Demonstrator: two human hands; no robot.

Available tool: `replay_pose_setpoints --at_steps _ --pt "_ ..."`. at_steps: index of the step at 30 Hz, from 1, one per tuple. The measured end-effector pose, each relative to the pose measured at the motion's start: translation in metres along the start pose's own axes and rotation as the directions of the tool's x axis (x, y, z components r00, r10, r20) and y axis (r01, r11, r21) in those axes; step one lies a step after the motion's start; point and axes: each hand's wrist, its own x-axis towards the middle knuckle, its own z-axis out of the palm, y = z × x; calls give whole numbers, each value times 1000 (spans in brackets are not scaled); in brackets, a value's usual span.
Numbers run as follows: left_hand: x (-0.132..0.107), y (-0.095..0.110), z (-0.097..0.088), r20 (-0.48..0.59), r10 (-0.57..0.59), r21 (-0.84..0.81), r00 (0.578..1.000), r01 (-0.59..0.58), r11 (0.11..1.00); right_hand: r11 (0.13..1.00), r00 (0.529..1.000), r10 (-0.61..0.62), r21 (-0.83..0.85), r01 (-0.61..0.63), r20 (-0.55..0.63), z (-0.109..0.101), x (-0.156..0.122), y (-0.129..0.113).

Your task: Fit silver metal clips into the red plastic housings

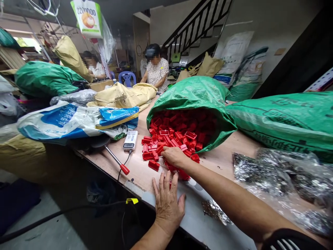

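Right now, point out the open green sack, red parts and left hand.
open green sack (192, 93), head view, on its upper side.
red parts (156, 149), head view, on the spilled pile.
left hand (168, 203), head view, on its back.

Workbench scene. Left of the fingers (159, 184), on the surface (140, 170): a white power bank (130, 140) with a black cable, and a red-handled hand tool (117, 159) with a metal shaft; farther left, a blue-and-white woven bag (78, 121). Right of the fingers: clear plastic bags of small metal parts (275, 177) and a full green woven sack (283, 121). Beyond the fingers: a tan sack (125, 97), a seated person in a spotted blouse (156, 74), a second seated person (96, 69), a blue plastic chair (127, 78) and a black-railed staircase (197, 27).
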Motion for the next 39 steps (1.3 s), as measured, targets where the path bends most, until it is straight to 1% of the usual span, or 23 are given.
replay_pose_setpoints --at_steps 5,10,14,16,19,24,32,36,39 --pt "-1 0 2 -5 -7 -9 1000 7 1000 997 996 -81 3 81 24 -2 -1 2" --pt "-2 0 2 -9 -4 -32 1000 4 999 991 991 -131 9 131 -5 -1 -10 9" --pt "-1 0 2 -19 1 -30 1000 -1 1000 993 991 -119 20 121 -60 -2 -16 15" --pt "-1 0 3 -30 -4 -31 1000 3 1000 992 991 -118 28 120 -70 -2 -15 15" --pt "0 0 3 -29 -8 -30 1000 7 1000 990 990 -135 38 137 -49 0 -11 13" --pt "0 1 1 7 -15 -54 1000 16 998 989 991 -136 49 137 -10 1 -2 8" --pt "0 0 -1 6 -6 -42 1000 6 999 985 990 -143 99 141 15 -11 -8 11" --pt "0 -1 0 20 -8 -44 1000 9 999 979 985 -168 124 162 40 -5 -6 9" --pt "1 -1 -1 20 -6 -53 1000 7 999 974 984 -172 157 165 34 -1 -3 7"
